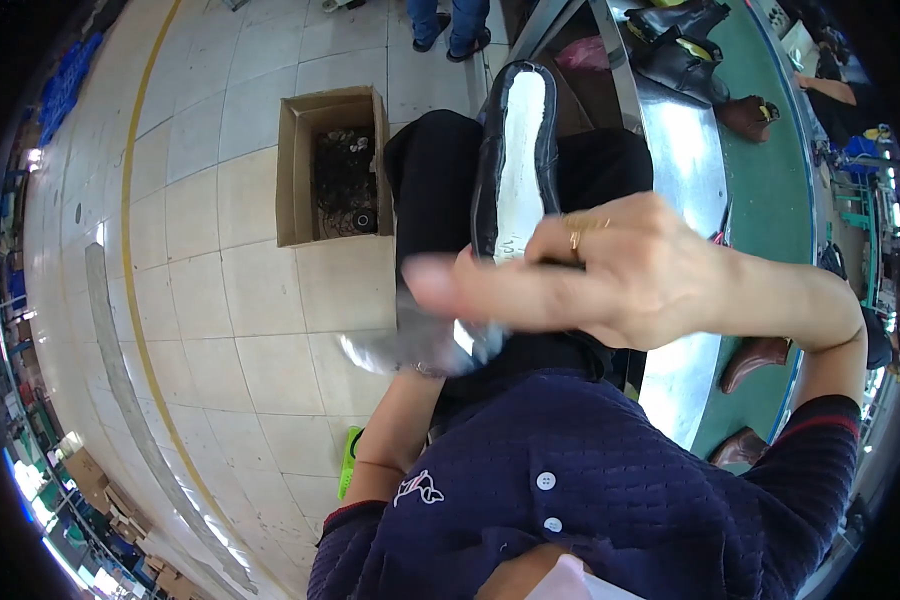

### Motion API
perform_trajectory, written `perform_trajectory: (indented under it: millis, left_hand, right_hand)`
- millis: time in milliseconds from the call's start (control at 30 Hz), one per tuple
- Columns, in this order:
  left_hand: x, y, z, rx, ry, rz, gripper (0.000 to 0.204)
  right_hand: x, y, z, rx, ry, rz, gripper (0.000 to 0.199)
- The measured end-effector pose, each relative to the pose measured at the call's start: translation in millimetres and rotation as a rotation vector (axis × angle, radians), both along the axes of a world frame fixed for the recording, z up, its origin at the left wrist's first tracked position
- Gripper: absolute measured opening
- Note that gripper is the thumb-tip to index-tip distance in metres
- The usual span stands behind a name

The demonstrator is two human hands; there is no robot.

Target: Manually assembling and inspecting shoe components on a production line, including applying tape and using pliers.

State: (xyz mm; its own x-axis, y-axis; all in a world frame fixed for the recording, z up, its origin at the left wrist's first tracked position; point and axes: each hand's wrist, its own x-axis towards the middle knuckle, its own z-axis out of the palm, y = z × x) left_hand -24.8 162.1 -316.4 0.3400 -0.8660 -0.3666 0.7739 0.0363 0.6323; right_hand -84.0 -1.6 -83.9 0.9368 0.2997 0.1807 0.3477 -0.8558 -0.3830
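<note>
A black leather shoe upper [489, 170] rests bottom-up across my lap, its long pale underside facing me and its toe pointing away. My right hand [620, 270], wearing a gold ring, is over its near end with the fingers curled and the thumb stretched left. Just below that hand is a shiny curved metal tool [410, 352], smeared by motion; the right hand seems closed on it, but its kind is unclear. My left forearm [398, 425] reaches up behind the tool. The left hand is almost wholly hidden; a fingertip shows at the shoe's left edge.
An open cardboard box [282, 170] with dark scraps stands on the tiled floor to the left. On the right runs a metal ledge [685, 180] beside a green belt [775, 220] carrying black and brown shoes [755, 362]. Another person's legs [450, 20] are ahead.
</note>
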Motion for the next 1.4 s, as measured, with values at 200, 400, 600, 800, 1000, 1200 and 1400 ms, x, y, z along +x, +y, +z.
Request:
perform_trajectory:
  millis: [200, 400, 600, 800, 1000, 1200, 1400]
  left_hand:
    - [10, 7, 22, 0.041, 0.107, -0.063, 0.035]
    - [23, -15, 67, 0.029, -0.069, -0.292, 0.042]
    - [29, 1, 49, 0.016, -0.043, -0.21, 0.04]
    - [60, -37, 79, 0.115, -0.18, -0.443, 0.069]
    - [95, -88, 93, 0.153, 0.083, -0.342, 0.073]
    - [92, -108, 104, 0.381, -0.036, -0.468, 0.036]
    - [70, -84, 113, 0.054, -0.434, -0.549, 0.104]
  right_hand:
    - [-10, 11, -20, -0.429, 0.322, -0.03, 0.074]
    - [-21, -11, -48, -0.226, 0.383, -0.337, 0.076]
    - [-24, 4, -24, -0.025, 0.118, -0.147, 0.074]
    - [1, -43, -21, -0.194, 0.516, -0.241, 0.084]
    - [29, -90, -34, 0.028, 0.105, -0.323, 0.078]
    - [-3, -99, -45, -0.03, 0.252, -0.497, 0.076]
    - [-74, -78, -48, 1.504, 0.179, -0.926, 0.044]
